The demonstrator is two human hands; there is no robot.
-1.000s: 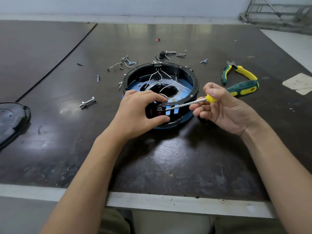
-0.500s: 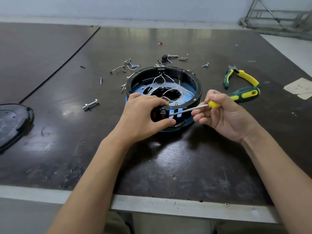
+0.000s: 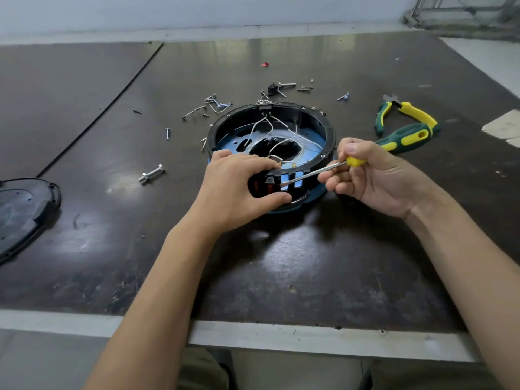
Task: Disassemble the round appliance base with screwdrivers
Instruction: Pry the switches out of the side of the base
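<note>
The near edge of the dark worktable [image 3: 309,277] runs across the bottom of the view, and both bare forearms reach over it. The left hand [image 3: 239,187] grips the near wall of the round appliance base [image 3: 333,136]: its thumb presses the outside of the wall and its curled fingers hook over the rim. The right hand [image 3: 377,178] pinches a screwdriver [image 3: 315,172] at its yellow collar between thumb and curled fingers. The steel shaft slants down and left, and its tip rests at the slotted section of the near wall, just beside the left thumb. A green-and-yellow handle sticks out beyond the right thumb in line with the shaft, seemingly the same tool's.

The base sits at the table's middle, open side up, a black ring with a blue plate [image 3: 311,136] inside and white wires [image 3: 260,125] looping across a dark central opening.

To the left a hex bolt [image 3: 152,173] lies alone, and farther left a black cover [image 3: 25,212] rests at the table's edge. Right of the base, beyond the right hand, lie green-and-yellow pliers [image 3: 406,111], with a pale sheet [image 3: 505,128] at the far right.

Behind the base are scattered loose screws [image 3: 215,104], a small black switch part [image 3: 271,88] and, farther back, a tiny red piece [image 3: 264,64].
</note>
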